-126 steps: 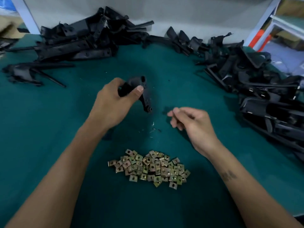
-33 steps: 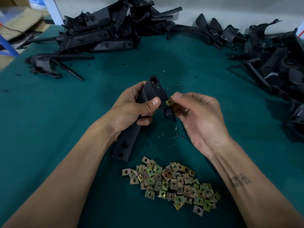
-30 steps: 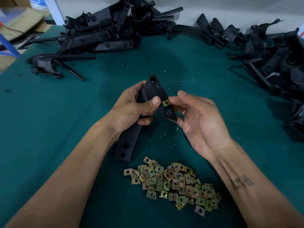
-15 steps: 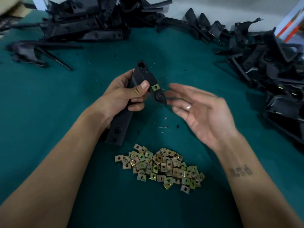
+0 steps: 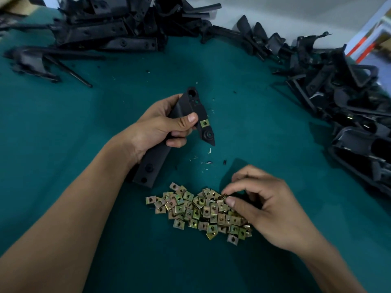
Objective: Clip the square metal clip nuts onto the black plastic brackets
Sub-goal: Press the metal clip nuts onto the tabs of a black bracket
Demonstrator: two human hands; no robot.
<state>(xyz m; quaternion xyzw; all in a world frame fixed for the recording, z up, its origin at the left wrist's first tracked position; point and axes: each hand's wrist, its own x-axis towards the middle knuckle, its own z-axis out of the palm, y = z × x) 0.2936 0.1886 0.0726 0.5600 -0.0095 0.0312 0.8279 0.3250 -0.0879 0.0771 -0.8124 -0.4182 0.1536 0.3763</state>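
Head view: the right hand (image 5: 273, 210) has dropped from beside the bracket to the pile of clip nuts (image 5: 201, 210) on the green cloth table (image 5: 63, 144); half a second ago it hung open next to the bracket, now thumb and forefinger close over the pile's right edge, apparently pinching one nut, though the piece itself is mostly hidden under the fingertips. The left hand (image 5: 160, 130) keeps its wrap around the middle of the black plastic bracket (image 5: 190, 115), thumb laid across the face, lower end touching the cloth just above the pile. One fitted clip nut (image 5: 204, 123) sits on the bracket's narrow arm, just above a round boss. Reading: one clip position done, the next nut being fetched, probably for this same bracket. Materials: nuts are small square folded sheet metal, yellowish iridescent plating, each with a central hole, heaped loosely and overlapping. Bracket is matte moulded plastic, elongated, with several holes. Heaps of black brackets (image 5: 110, 30) lie along the far edge and a second heap (image 5: 349, 106) at right. Small debris flecks (image 5: 208, 161) lie between the hands.
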